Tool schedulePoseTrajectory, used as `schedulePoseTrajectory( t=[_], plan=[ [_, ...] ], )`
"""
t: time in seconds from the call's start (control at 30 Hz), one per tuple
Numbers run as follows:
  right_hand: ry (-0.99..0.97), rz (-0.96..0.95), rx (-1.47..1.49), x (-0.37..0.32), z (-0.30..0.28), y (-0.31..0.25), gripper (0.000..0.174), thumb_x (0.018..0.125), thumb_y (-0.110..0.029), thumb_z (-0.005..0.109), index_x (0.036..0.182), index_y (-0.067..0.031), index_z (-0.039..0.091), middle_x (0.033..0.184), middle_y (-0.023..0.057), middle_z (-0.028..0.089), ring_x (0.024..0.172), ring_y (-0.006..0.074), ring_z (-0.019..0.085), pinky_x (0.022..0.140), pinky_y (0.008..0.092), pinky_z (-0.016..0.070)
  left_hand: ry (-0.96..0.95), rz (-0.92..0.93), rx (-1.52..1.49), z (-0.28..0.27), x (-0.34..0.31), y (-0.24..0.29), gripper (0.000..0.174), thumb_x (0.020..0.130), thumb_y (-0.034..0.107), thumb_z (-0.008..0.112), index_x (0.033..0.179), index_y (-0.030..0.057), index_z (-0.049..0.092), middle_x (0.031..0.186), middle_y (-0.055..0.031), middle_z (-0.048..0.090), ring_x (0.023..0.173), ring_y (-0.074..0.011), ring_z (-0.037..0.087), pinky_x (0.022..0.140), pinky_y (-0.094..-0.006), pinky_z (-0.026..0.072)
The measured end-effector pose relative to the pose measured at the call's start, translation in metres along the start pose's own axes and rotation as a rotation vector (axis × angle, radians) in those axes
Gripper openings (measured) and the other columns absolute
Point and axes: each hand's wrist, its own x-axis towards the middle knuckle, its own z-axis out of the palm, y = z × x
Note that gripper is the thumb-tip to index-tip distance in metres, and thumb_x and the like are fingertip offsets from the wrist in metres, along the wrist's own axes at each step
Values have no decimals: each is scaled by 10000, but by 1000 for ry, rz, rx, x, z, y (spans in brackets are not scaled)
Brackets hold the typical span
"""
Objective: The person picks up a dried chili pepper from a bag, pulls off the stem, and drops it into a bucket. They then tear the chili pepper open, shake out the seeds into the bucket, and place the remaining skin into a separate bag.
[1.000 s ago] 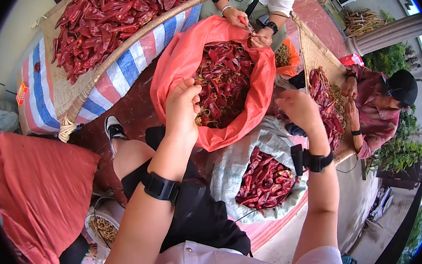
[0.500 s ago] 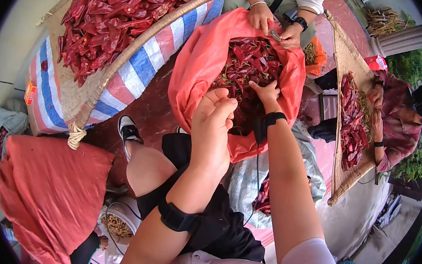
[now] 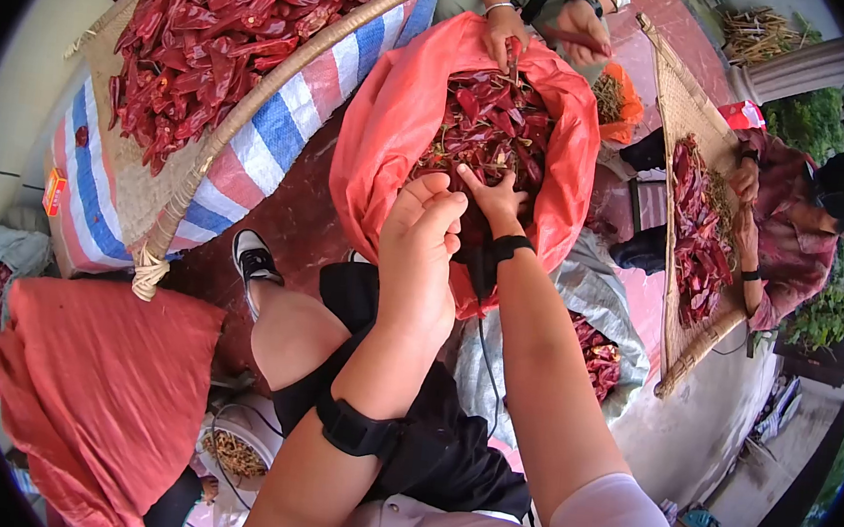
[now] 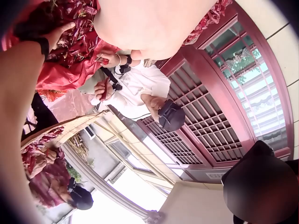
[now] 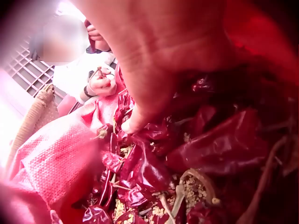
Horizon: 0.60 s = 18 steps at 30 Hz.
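A red woven sack (image 3: 377, 149) full of dried red chili peppers (image 3: 484, 128) stands before me. My right hand (image 3: 495, 205) reaches into it, thumb stretched out. In the right wrist view the thumb tip touches the chilies, which have pale stems and loose seeds among them; the fingers' ends are hidden. My left hand (image 3: 423, 249) hovers over the sack's near edge, its fingers loosely bent and nothing seen in it. Across the sack, another person's hand (image 3: 504, 32) grips a red-handled tool, and their other hand (image 3: 581, 34) holds a chili.
A large woven tray (image 3: 287, 86) heaped with chilies rests on striped cloth at left. At right, a person in a black cap (image 3: 843, 192) works at another woven tray (image 3: 670, 351). A pale sack (image 3: 483, 369) of chilies, a bucket (image 3: 268, 421) and a red cloth (image 3: 101, 376) are near me.
My right hand has come from the sack's right side down into the chilies. My left hand has drawn back toward me, over the near edge. The person opposite now holds up a chili.
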Motion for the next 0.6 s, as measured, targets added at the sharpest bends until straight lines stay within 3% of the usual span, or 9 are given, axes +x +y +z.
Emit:
schedulePoseTrajectory(
  t=[0.2,0.3,0.37,0.5,0.57,0.6],
  plan=[
    [-88,-65,-200,-30,-2,-5,1164,423,-663,726,1360,-233,185,1346,238,154,1246,414,200,984,525,221,-62,7,-14,6,-3,-6,182,785,48,577,953,109,544,781,54,519,673,-40,468,602,-194,344],
    [-107,-52,-225,-26,4,-2,1184,421,-631,746,1365,-243,146,1354,243,141,1250,420,194,993,530,202,-61,2,-8,4,-4,-7,189,784,45,578,958,108,543,782,53,520,675,-41,469,602,-192,345],
    [-116,-27,-231,-23,2,1,1221,408,-539,800,1364,-252,96,1375,251,93,1261,437,158,1010,534,165,-43,12,12,2,-3,-5,193,783,44,578,962,107,542,784,53,520,676,-41,470,602,-191,346],
    [25,-89,-151,-12,9,11,1193,420,-452,829,1357,-246,121,1371,239,93,1264,442,119,1001,540,179,-1,14,25,-2,2,-4,195,781,46,580,963,106,543,785,51,522,675,-43,469,605,-186,347],
    [-27,-67,-127,-11,9,11,1156,432,-442,825,1352,-249,152,1365,227,106,1249,433,150,988,537,207,4,16,30,0,4,-3,195,780,46,582,962,106,544,786,51,522,674,-43,468,606,-185,346],
    [-55,-37,-127,-15,10,5,1103,450,-426,817,1344,-249,196,1365,216,110,1220,423,214,976,522,237,-8,11,14,1,1,-3,194,779,45,582,960,106,545,786,50,522,674,-43,468,606,-185,346]
  ],
)
